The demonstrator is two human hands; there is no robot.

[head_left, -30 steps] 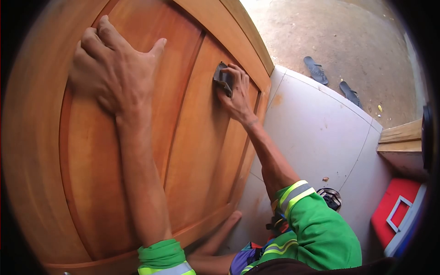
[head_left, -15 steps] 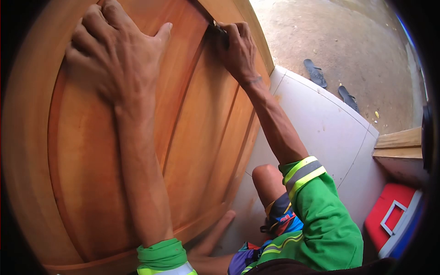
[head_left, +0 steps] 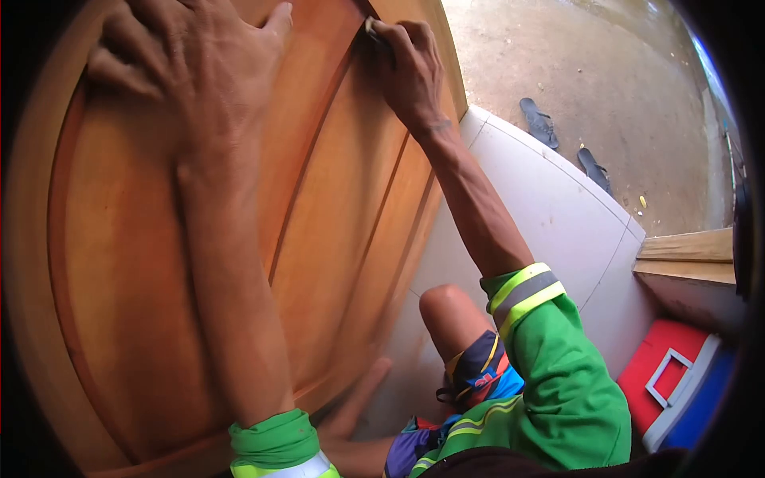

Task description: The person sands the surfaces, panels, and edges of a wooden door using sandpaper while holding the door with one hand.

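Note:
A brown wooden panelled door (head_left: 343, 239) fills the left of the head view. My left hand (head_left: 207, 72) lies on its upper part, fingers spread and thumb apart, with the fingertips partly cut off by the frame's top edge. Near the door's right edge, my right hand (head_left: 414, 80) has its fingers closed at the groove beside a panel. A small pale-tipped piece (head_left: 371, 30) pokes out between thumb and fingers. Most of it is hidden in the grip, so I cannot tell its kind.
White floor tiles (head_left: 534, 215) run beside the door, under my bent bare leg (head_left: 450, 319). Outside on brown ground lie two dark flip-flops (head_left: 539, 123). A wooden frame piece (head_left: 685, 248) stands at right, above a red and blue cooler box (head_left: 649, 362) with a grey handle.
The view has shifted a little, so the floor and cooler box appear further left. My right hand has slid slightly down the groove from the panel's corner. My left hand remains against the door.

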